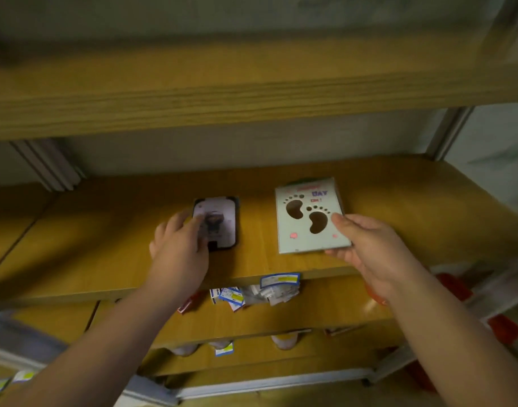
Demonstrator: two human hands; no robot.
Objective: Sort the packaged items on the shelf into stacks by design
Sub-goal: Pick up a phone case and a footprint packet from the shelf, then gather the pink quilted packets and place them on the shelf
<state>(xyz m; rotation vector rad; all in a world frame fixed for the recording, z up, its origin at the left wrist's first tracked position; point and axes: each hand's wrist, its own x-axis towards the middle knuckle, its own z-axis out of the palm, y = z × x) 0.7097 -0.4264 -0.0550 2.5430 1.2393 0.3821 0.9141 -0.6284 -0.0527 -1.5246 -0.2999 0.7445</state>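
Your right hand (pixel 366 245) pinches the white footprint-patterned flat pack (pixel 309 220) by its corner to square its stack on the wooden shelf (pixel 105 245), while your left hand (pixel 178 248) lies flat-fingered on the dark-framed figure pack (pixel 219 218), steadying it.

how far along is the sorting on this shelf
Two designs already sit apart on the shelf. In hand: the left hand rests on the dark pack; the right hand grips the footprint pack. Whether more packs remain can't be told.
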